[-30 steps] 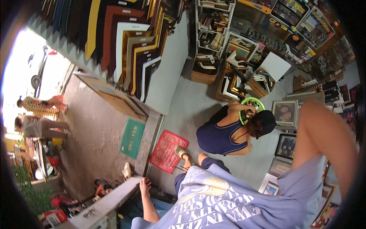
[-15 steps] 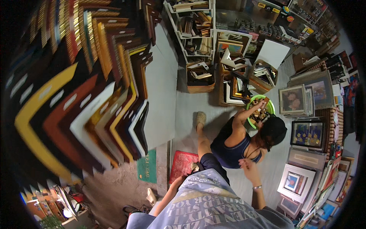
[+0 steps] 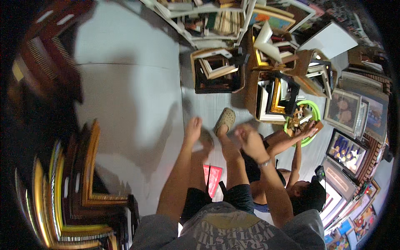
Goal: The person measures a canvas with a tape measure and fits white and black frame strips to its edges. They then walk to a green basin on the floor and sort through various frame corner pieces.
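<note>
My left hand (image 3: 193, 130) hangs over the floor near my legs, its fingers curled together, with nothing visible in it. My right hand (image 3: 250, 141) is raised in front of me, left of a seated co-worker; motion smears its fingers, so I cannot tell whether they hold anything. Neither hand visibly touches a thing. The nearest box (image 3: 243, 83) to my stepping foot holds several corner pieces of picture frame (image 3: 218, 68). By the co-worker stands a green tub (image 3: 315, 109) of small wood offcuts; the co-worker's hand holds a brown wooden piece (image 3: 318, 126) over it.
Frame corner samples (image 3: 89, 166) hang on the left wall. Ahead, a white shelf rack (image 3: 246, 25) stands behind cardboard boxes (image 3: 253, 93) of frame pieces. Framed pictures (image 3: 343, 110) lean along the right side. A red mat (image 3: 213, 179) lies under my legs.
My view has swung left and closer to the boxes. Both my hands have come forward, and a foot has stepped ahead. The co-worker still sits at the green tub.
</note>
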Available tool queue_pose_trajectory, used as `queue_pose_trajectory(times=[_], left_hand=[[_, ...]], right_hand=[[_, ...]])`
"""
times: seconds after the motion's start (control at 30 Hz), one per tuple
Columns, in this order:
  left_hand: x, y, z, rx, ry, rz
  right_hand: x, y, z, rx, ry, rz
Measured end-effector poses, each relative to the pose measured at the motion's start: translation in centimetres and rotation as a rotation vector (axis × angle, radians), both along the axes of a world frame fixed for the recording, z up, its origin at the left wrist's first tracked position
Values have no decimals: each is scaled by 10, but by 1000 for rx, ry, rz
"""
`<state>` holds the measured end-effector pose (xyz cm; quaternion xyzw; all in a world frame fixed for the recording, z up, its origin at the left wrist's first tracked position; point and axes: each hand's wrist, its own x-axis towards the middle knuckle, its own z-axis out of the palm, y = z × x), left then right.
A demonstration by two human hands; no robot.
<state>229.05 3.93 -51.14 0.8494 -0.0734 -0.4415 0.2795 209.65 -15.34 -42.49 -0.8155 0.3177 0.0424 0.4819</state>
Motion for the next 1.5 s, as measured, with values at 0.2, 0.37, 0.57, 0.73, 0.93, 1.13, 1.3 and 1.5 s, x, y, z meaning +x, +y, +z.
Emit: queue_pose_trajectory(times=[0.2,0.37,0.57,0.73,0.93,1.13,1.3,1.5], left_hand=[[130,-98,-107,-129,-244,-89],[180,-129,-161,-275,-583,-460],[212,-181,-168,-587,-842,-375],[256,-223,-122,-616,-1397,-502],[305,-249,-88,-479,-1508,-828],[170,-191,-35,-980,-219,206],[57,-169,38,-996,727,700],[-23,-204,219,-1027,953,706]], right_hand=[[108,-77,-114,-156,32,78],[139,-122,-219,-368,-6,255],[187,-154,-266,-663,-74,466],[227,-171,-252,-592,-195,416],[267,-160,-203,-409,-437,129],[175,-100,-147,251,-321,-329],[64,-34,-67,509,-125,-493],[-59,39,80,400,36,-598]])
